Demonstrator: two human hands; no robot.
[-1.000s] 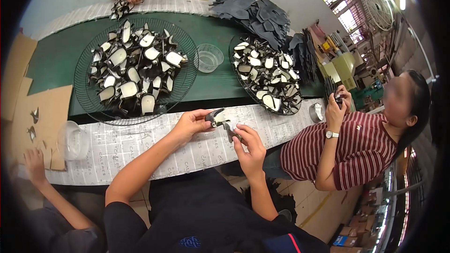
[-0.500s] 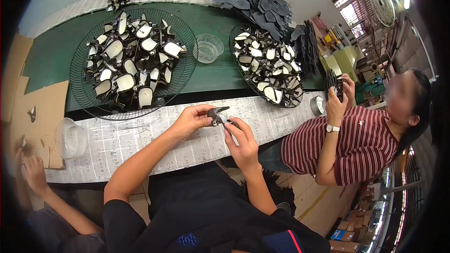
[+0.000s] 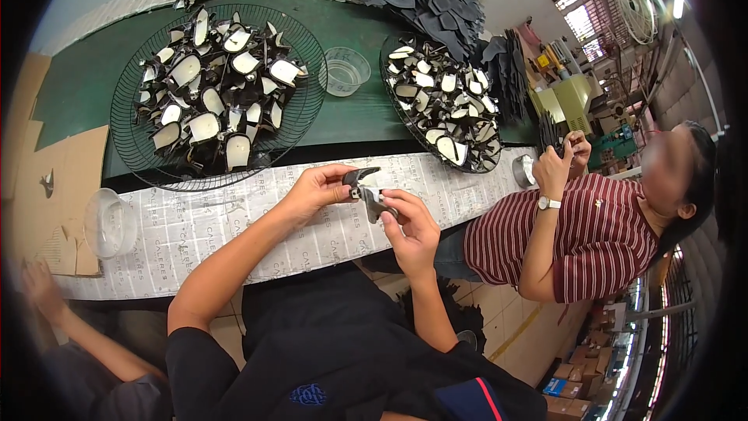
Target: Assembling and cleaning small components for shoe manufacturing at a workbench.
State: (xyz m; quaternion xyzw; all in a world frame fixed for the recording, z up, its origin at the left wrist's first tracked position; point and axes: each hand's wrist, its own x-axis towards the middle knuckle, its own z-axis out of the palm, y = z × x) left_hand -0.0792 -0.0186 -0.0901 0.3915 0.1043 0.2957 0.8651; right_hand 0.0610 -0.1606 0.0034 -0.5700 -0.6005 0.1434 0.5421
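One dark piece (image 3: 360, 178) is pinched between the thumb and fingers of the left hand (image 3: 318, 189), and one grey piece (image 3: 372, 206) between those of the right hand (image 3: 413, 226). The two pieces meet in front of the body, above the pale strip (image 3: 234, 226) along the near edge of the green counter (image 3: 366, 123); whether they touch or only overlap in view, I cannot tell.

Beyond the left hand stands a wide wire basket (image 3: 308, 113), heaped with black-and-white pieces (image 3: 204, 126), its near rim reaching over the strip. A second basket (image 3: 400, 121), smaller and just as full, stands beyond the right hand. These two take up much of the counter past the hands, with a clear tub (image 3: 345, 74) between them, near the larger one. Dark sheets (image 3: 436, 15) are piled behind the smaller basket, and another stack (image 3: 508, 82) stands close by its right side.

To the left, a clear bowl (image 3: 109, 222) sits on the strip beside cardboard (image 3: 74, 160), and another person's blurred hand (image 3: 43, 292) is near the cardboard's lower edge. To the right, a round tin (image 3: 524, 171) lies between the smaller basket and a co-worker in a striped shirt (image 3: 573, 238), who holds dark strips (image 3: 552, 132). Across the counter, a third person's hands are partly cut off by the top edge.
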